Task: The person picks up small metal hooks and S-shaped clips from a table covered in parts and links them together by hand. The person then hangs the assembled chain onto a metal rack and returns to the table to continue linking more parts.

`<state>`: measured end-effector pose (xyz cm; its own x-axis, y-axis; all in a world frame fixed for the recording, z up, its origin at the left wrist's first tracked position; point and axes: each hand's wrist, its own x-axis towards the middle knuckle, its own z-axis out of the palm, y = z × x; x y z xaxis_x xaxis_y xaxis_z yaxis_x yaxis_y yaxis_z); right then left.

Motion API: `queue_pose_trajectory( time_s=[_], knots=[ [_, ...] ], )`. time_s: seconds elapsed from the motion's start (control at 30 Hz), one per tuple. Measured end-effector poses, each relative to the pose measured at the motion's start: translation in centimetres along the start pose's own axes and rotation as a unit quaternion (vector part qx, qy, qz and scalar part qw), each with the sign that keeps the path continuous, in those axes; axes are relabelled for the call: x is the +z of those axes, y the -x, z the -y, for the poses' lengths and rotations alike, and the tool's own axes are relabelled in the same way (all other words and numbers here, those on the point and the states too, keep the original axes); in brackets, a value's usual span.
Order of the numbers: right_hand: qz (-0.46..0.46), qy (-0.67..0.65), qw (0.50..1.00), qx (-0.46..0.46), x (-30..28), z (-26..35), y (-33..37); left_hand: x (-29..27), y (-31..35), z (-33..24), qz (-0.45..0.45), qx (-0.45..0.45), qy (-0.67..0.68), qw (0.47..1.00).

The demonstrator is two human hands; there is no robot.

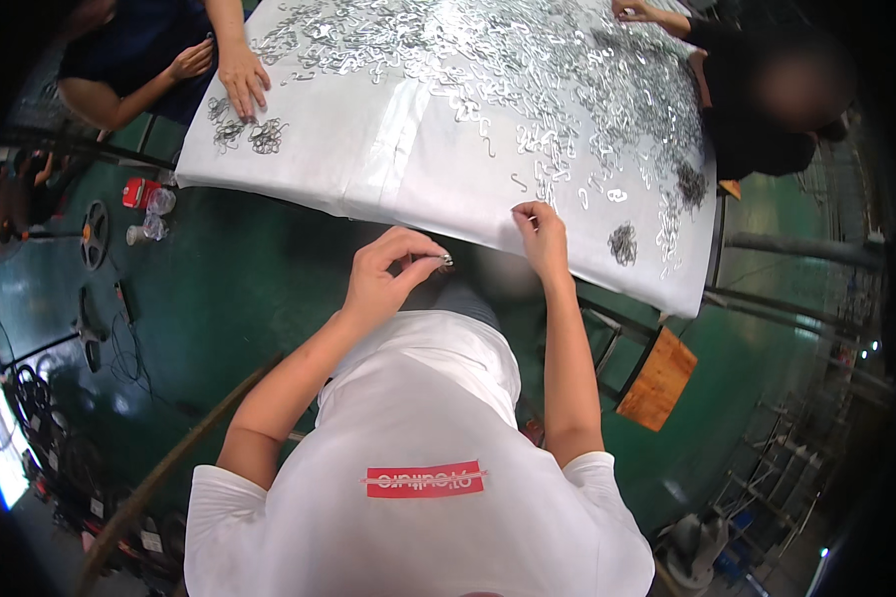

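Note:
My left hand [380,277] is off the table's near edge, thumb and fingers pinched on a few small shiny metal hooks [447,261]. Over the edge of the white-covered table [309,164], my right hand [544,244] has its fingertips pressed together; whatever may be between them is too small to make out. Many loose S-shaped metal hooks [567,75] spread across the far and right parts of the cover. A single hook [518,183] lies just beyond my right fingertips. To the right of that hand sits a small heap of hooks [623,245].
At the far left, another person's hand [243,82] lies by small hook piles [266,136]. A third person's hand [635,11] reaches in at the far right. A wooden stool [658,378] stands below the right corner. A fan [95,236] and red box [140,192] are left.

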<state>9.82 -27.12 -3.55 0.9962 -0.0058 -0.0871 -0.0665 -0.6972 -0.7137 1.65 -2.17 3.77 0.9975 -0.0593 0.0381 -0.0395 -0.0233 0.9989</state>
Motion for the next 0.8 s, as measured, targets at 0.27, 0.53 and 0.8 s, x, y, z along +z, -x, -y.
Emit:
queue_pose_trajectory(
  time_s=[0.27,0.53,0.8],
  knots=[
    [0.081,0.278,0.956,-0.033,1.6,-4.0,-9.1,1.2,2.2,-0.2,-0.114,0.027,-0.036,0.992],
    [0.255,-0.193,0.947,-0.005,0.1,1.1,-7.4,3.1,3.2,-1.2,-0.280,0.062,-0.089,0.954],
    [0.492,-0.398,0.774,0.025,-0.7,14.2,-3.8,4.4,4.2,-3.0,-0.423,0.090,-0.115,0.894]
  ],
)
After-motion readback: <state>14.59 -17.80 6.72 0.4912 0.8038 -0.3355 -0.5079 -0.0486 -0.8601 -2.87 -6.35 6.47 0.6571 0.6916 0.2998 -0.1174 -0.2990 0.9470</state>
